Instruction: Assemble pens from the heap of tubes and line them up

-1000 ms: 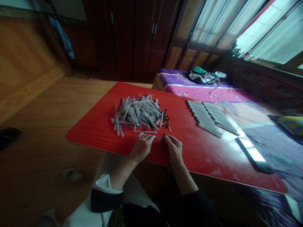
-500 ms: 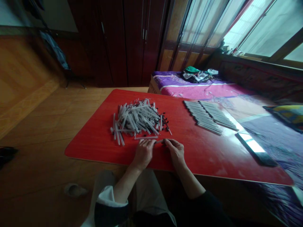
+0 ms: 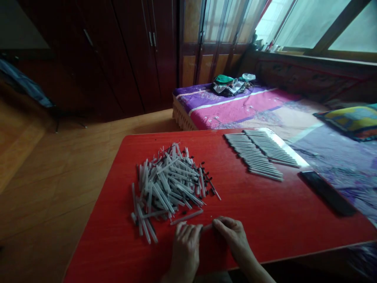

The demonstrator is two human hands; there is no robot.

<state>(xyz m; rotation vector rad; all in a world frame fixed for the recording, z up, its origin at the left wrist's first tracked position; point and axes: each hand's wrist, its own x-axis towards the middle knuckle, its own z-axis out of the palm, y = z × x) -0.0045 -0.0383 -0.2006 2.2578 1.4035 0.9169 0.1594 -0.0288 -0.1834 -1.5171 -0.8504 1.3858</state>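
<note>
My left hand (image 3: 185,248) and my right hand (image 3: 233,240) rest on the near edge of a red table (image 3: 265,220), fingers curled. Between their fingertips they pinch a thin white tube (image 3: 207,226) lying sideways. Just beyond the hands sits a loose heap of white tubes and small black caps (image 3: 167,182). One tube (image 3: 186,217) lies apart at the heap's near side. Farther right, two neat rows of finished tubes (image 3: 259,154) lie side by side.
A dark phone (image 3: 327,192) lies at the table's right edge. Behind the table is a bed with purple and pink bedding (image 3: 235,106), a cloth bundle (image 3: 231,83) and a colourful pillow (image 3: 350,122). Dark wardrobes (image 3: 118,55) and wooden floor (image 3: 59,173) fill the left.
The camera has tilted up and turned, so table and hands sit lower in view. Both hands stay pinched on the same tube near the table's edge.
</note>
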